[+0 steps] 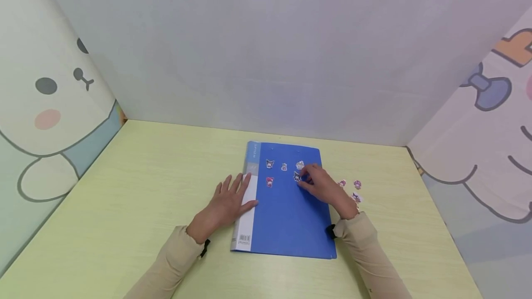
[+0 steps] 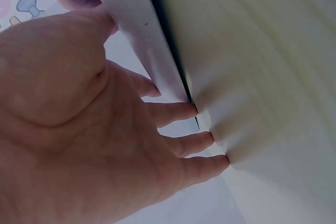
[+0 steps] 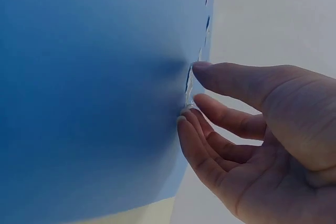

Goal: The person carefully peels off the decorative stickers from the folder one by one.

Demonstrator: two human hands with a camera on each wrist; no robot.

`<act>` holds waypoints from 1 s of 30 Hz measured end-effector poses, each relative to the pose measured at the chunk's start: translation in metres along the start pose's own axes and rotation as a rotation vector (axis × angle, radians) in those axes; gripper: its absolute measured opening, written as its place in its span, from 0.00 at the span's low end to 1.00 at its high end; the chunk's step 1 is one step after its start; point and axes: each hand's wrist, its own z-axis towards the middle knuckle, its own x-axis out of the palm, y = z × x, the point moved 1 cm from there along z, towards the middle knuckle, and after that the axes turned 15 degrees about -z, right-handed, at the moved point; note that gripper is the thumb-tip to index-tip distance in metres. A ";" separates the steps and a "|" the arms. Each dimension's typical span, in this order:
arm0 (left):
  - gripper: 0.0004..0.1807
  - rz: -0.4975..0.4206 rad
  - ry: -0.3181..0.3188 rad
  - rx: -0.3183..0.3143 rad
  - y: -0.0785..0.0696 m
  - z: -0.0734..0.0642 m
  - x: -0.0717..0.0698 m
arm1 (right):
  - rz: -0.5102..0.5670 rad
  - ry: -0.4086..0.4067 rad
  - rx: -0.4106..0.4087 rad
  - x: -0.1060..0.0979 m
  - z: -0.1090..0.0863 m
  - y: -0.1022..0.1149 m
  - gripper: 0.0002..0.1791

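Head view shows a blue binder point(image 1: 291, 225) lying flat on the pale worktop point(image 1: 158, 197), its spine point(image 1: 246, 218) toward the person's left; the left hand point(image 1: 224, 206) is spread wide, thumb and forefinger resting on the spine, while the left wrist view shows other fingertips touching the worktop beside it; the right hand point(image 1: 326, 187) is bent narrow over the binder's upper right, thumb and fingertips holding a dark sticker point(image 1: 297, 176) by its edges against the cover; whether it lies fully flat, I cannot tell; just above it is a whitish sticker point(image 1: 300, 164); further left sit a grey-eared sticker point(image 1: 269, 164), a small pale sticker point(image 1: 284, 167) and, lower, a pink-red sticker point(image 1: 269, 182); loose purple stickers point(image 1: 358, 184) lie on the worktop right of the binder, partly behind the right wrist; beyond stands a plain grey wall point(image 1: 266, 59), with cartoon panels point(image 1: 50, 105) at either side.
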 end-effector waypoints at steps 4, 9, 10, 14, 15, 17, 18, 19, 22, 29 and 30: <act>0.43 -0.005 -0.001 -0.004 0.001 0.000 0.000 | 0.008 -0.002 -0.002 0.000 0.002 0.002 0.13; 0.43 -0.003 -0.001 0.001 0.000 0.000 0.001 | -0.006 0.005 -0.009 0.000 0.001 0.003 0.18; 0.43 0.000 0.001 0.002 0.000 0.000 0.001 | -0.009 0.007 -0.016 0.001 0.001 0.003 0.18; 0.43 -0.001 -0.007 0.009 -0.001 0.000 0.000 | -0.016 0.014 -0.034 0.000 0.000 0.002 0.20; 0.43 -0.002 -0.008 0.010 -0.001 0.000 0.000 | -0.019 0.014 -0.037 0.000 0.000 0.002 0.20; 0.43 -0.005 -0.011 0.012 -0.001 0.000 0.000 | -0.022 0.014 -0.041 0.000 0.000 0.002 0.20; 0.43 -0.005 -0.011 0.012 0.000 0.000 0.000 | -0.024 0.013 -0.045 0.000 0.000 0.002 0.20; 0.43 -0.005 -0.011 0.012 0.000 0.000 0.000 | -0.025 0.013 -0.048 0.000 0.001 0.002 0.20; 0.43 -0.005 -0.010 0.010 0.000 -0.001 0.000 | -0.025 0.010 -0.054 0.000 0.001 0.002 0.18; 0.43 0.001 -0.013 0.011 0.000 0.000 0.000 | -0.030 0.013 -0.057 0.001 0.002 0.001 0.16; 0.43 0.003 -0.013 0.011 0.000 0.000 0.000 | -0.030 0.014 -0.058 0.001 0.002 0.001 0.16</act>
